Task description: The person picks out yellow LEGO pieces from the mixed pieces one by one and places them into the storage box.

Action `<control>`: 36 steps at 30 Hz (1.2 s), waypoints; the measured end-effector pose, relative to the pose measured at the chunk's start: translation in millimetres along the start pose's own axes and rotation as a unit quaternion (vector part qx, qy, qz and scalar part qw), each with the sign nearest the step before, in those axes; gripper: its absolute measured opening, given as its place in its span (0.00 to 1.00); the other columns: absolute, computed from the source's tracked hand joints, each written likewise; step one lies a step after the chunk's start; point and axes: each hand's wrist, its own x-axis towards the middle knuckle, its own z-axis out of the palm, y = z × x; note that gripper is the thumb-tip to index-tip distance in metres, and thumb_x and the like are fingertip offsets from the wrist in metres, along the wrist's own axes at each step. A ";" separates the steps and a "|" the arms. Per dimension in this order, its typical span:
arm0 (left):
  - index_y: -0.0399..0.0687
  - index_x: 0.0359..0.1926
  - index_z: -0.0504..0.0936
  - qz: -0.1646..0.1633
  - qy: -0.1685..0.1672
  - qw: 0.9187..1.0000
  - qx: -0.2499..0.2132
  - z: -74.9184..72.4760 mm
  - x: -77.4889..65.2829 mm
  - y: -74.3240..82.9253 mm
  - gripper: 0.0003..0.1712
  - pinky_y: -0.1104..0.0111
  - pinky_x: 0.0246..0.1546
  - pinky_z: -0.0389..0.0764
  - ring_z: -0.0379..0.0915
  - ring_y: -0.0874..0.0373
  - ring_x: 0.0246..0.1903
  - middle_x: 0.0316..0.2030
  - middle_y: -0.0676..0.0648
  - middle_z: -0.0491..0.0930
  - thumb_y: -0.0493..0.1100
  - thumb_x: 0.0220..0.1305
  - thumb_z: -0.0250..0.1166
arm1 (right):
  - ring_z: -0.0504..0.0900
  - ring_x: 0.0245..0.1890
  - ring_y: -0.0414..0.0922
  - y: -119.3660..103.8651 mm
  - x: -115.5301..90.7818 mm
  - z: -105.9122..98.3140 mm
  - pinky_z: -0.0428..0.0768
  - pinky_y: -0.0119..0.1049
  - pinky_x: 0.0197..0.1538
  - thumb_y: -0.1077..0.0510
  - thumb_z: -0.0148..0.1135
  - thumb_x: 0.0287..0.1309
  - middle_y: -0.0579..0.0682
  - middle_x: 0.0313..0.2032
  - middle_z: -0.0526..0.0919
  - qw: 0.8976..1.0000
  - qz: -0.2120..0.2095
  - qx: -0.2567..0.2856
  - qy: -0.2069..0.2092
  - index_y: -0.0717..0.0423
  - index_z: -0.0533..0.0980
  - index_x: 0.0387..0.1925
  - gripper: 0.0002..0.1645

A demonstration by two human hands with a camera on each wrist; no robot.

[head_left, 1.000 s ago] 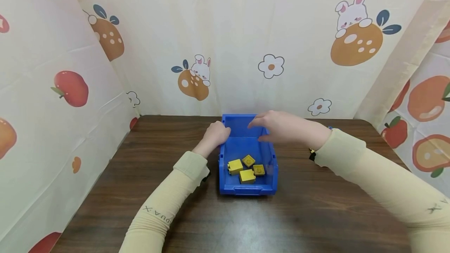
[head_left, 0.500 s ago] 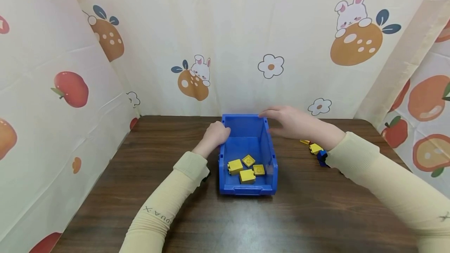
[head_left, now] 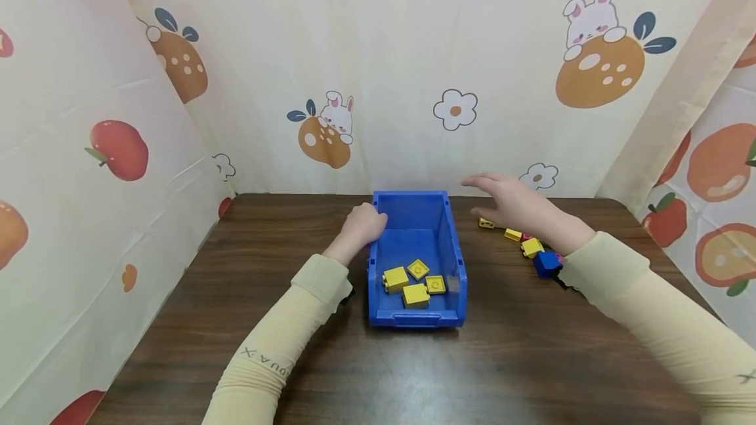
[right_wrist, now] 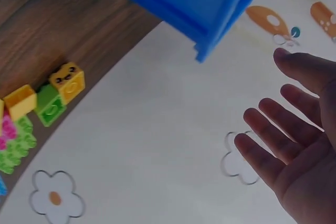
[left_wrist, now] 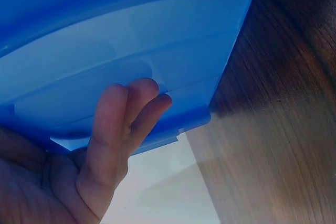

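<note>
Right hand [head_left: 512, 202] has swung from over the blue bin [head_left: 416, 319] out to the right, fingers loosely spread and carrying nothing, now near the loose bricks [head_left: 546, 263] on the table [head_left: 531, 359], so I'd say no brick is in transit. Left hand [head_left: 363, 222] still grips the bin's left rim; bin hasn't moved, same four yellow bricks [head_left: 416, 296] inside. Only clear text is "Juice" on the curtain [head_left: 401, 58]; left sleeve [head_left: 254, 379] lettering I can't fully read.

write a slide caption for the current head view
Left grip on a blue bin holding four yellow blocks; right grip open, near more toy blocks.
</note>
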 end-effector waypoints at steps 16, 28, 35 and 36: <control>0.43 0.16 0.69 -0.002 0.001 1.000 -0.001 0.1 -0.5 1.6 0.24 0.73 0.10 0.69 0.67 0.57 0.08 0.09 0.49 0.62 0.47 0.70 0.48 | 0.74 0.55 0.61 44.2 -9.6 29.9 0.74 0.57 0.54 0.60 0.68 0.52 0.63 0.58 0.73 0.997 0.060 0.035 0.016 0.60 0.69 0.60 0.34; 0.43 0.16 0.69 0.002 0.001 1.000 -0.008 0.2 0.6 0.7 0.24 0.71 0.12 0.73 0.69 0.57 0.08 0.09 0.49 0.62 0.47 0.69 0.48 | 0.70 0.57 0.63 79.8 -1.3 56.6 0.70 0.59 0.57 0.59 0.67 0.54 0.66 0.59 0.71 0.993 0.102 0.061 -0.022 0.64 0.66 0.61 0.34; 0.43 0.15 0.68 0.001 -0.001 1.000 -0.004 0.1 0.5 0.4 0.25 0.73 0.10 0.70 0.69 0.57 0.08 0.09 0.50 0.62 0.47 0.70 0.48 | 0.67 0.60 0.65 86.8 7.0 71.9 0.67 0.60 0.59 0.61 0.63 0.56 0.68 0.60 0.68 0.989 0.113 0.076 -0.058 0.67 0.65 0.62 0.33; 0.43 0.15 0.68 0.002 -0.001 1.000 -0.002 0.2 0.6 0.3 0.25 0.73 0.10 0.70 0.69 0.57 0.08 0.09 0.50 0.62 0.47 0.70 0.48 | 0.67 0.60 0.66 87.2 8.0 74.0 0.67 0.60 0.59 0.62 0.63 0.56 0.69 0.60 0.68 0.989 0.111 0.076 -0.059 0.68 0.64 0.62 0.33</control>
